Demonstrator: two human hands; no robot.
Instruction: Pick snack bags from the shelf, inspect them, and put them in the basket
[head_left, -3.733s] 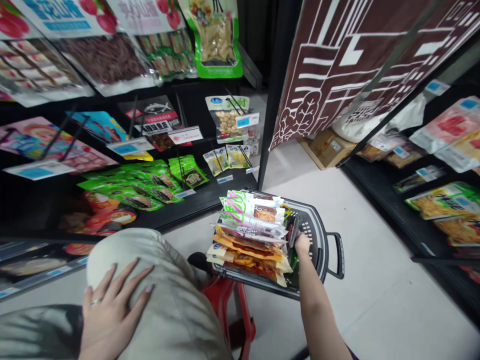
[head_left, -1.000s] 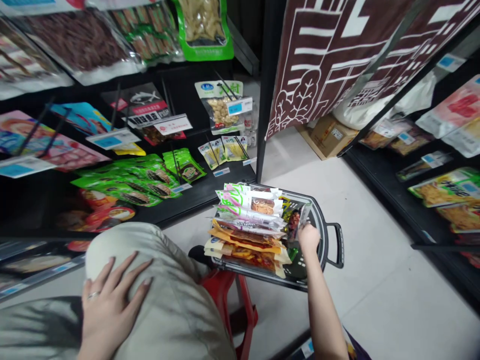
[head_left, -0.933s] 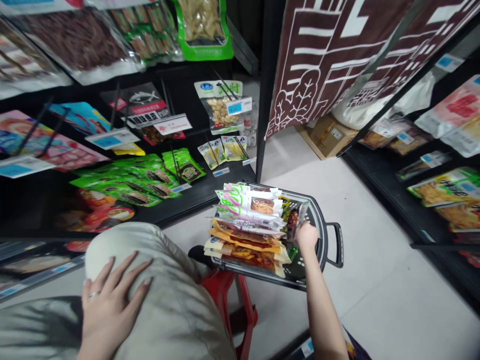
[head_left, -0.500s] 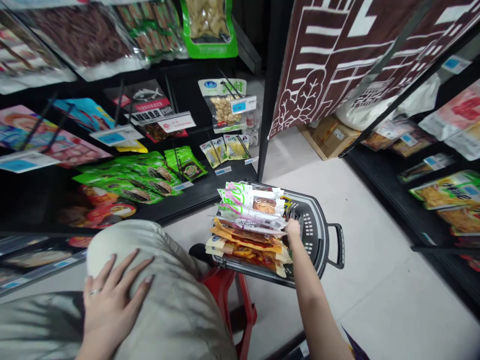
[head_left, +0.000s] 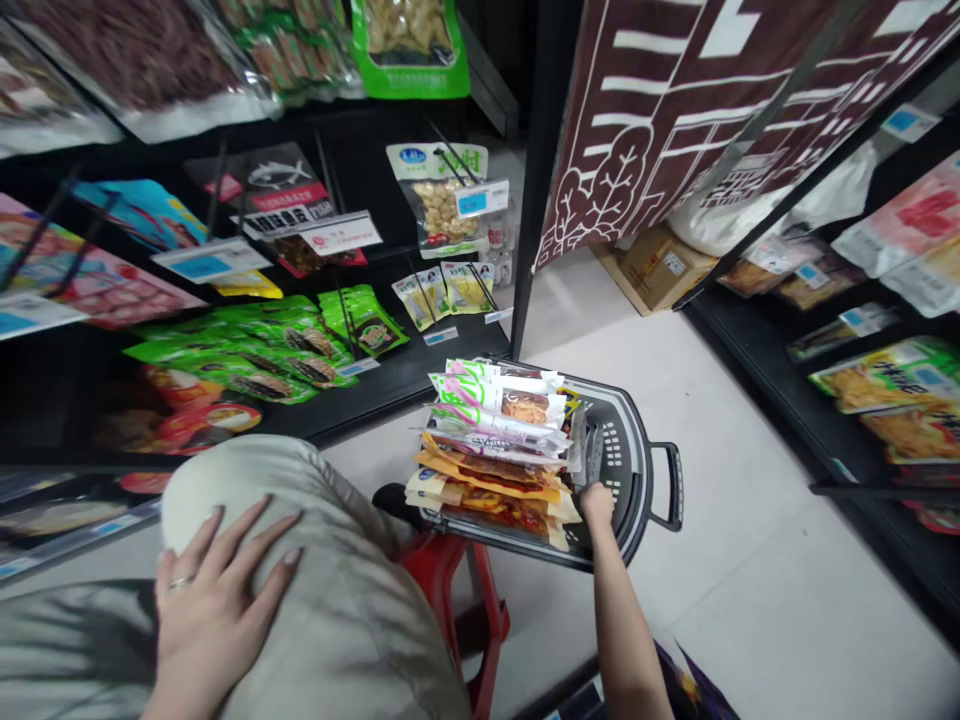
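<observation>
My left hand point(head_left: 214, 600), with a ring on one finger, lies flat with fingers spread on my knee in pale trousers point(head_left: 337, 600). Inside the black shopping basket point(head_left: 641, 440), my right hand point(head_left: 598, 505) is closed near the handle end; its fingertips and anything in them are hidden. Left of that hand, several snack packets stand in a row: white ones with green print point(head_left: 469, 390), an orange one point(head_left: 487, 470) and a cream one point(head_left: 495, 505). Beside the white packets, a greyish clear package point(head_left: 589, 450) sits deeper in the basket.
A black shelf point(head_left: 382, 380) at left carries green snack bags point(head_left: 277, 345) and hanging packets point(head_left: 442, 200). Below my knee is a red stool point(head_left: 487, 640). A brown printed banner point(head_left: 637, 130) hangs ahead, with a cardboard box point(head_left: 664, 270) behind. Another shelf point(head_left: 780, 400) lines the right.
My right hand has moved toward the near side of the basket, away from the white packets, uncovering the greyish package. My left hand stays on the knee. The view has shifted slightly.
</observation>
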